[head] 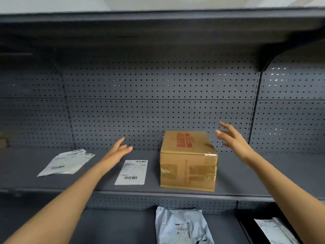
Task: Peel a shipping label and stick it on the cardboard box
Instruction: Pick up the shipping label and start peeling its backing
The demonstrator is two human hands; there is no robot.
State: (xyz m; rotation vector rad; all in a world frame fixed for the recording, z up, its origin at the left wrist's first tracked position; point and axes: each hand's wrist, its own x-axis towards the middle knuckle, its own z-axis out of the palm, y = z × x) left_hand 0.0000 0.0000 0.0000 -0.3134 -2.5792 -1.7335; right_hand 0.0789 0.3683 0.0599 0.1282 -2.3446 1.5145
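On the grey metal shelf [263,173], backed by perforated panel [158,106]: cardboard box [188,161] sits right of centre, closed, long axis running front to back, short taped end facing the viewer; red lettering on the top face reads along that axis. Brown tape patches on the near face. Single shipping label [131,172] lies flat just left of the box, apart from it, long axis also front to back, tilted slightly to the right at its far end; barcodes at the far right corner and near the front edge, printed side up. Further left, a loose fanned stack of labels [66,162], angled diagonally, well apart from the single label. Left hand [119,150] hovers above the shelf just behind and left of the single label, fingers spread wide, palm turned inward, holding nothing. Right hand [232,138] raised beside the box's far right corner, fingers splayed wide, empty, not touching the cardboard. Both forearms bare, reaching in from the lower corners. Lower shelf below: a pale poly mailer [182,228] under the box, another mailer [276,231] at lower right, partly cut off.
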